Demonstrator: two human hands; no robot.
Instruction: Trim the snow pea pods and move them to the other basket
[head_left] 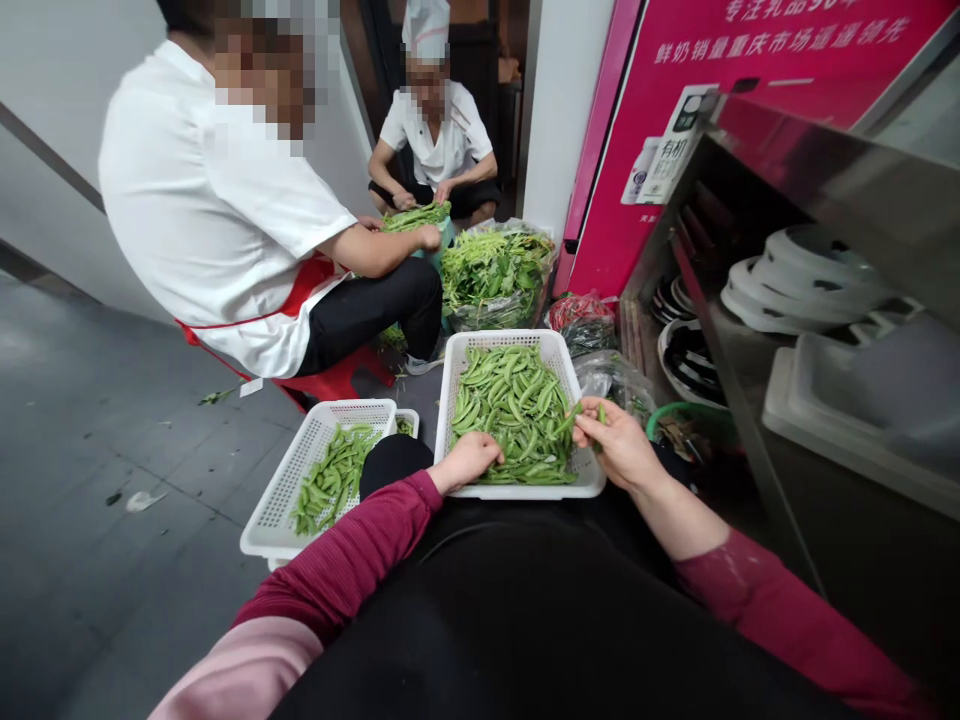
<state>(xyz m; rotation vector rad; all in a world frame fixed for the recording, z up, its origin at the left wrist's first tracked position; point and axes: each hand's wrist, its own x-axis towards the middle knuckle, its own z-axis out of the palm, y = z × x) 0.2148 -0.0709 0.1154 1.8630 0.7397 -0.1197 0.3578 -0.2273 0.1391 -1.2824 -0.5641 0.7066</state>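
A white perforated basket (448, 400) rests on my lap, filled with green pea pods (517, 400). My left hand (469, 460) is at its near left, fingers curled together and touching the pods. Whatever those fingers pinch, if anything, is hidden. Over the right rim, my right hand (611, 440) is closed on a pea pod (571, 416) held between thumb and fingers, with another bit of green showing at the fingers. To the left, lower down, a second white basket (274, 510) contains more pea pods (334, 475).
Two people in white sit ahead, one on a red stool (360, 372), handling green stalks (416, 216). A big bag of leafy greens (499, 265) stands beyond my basket. At right is a metal shelf (742, 390) with stacked white dishes (802, 275). A green-rimmed bin (686, 408) sits below.
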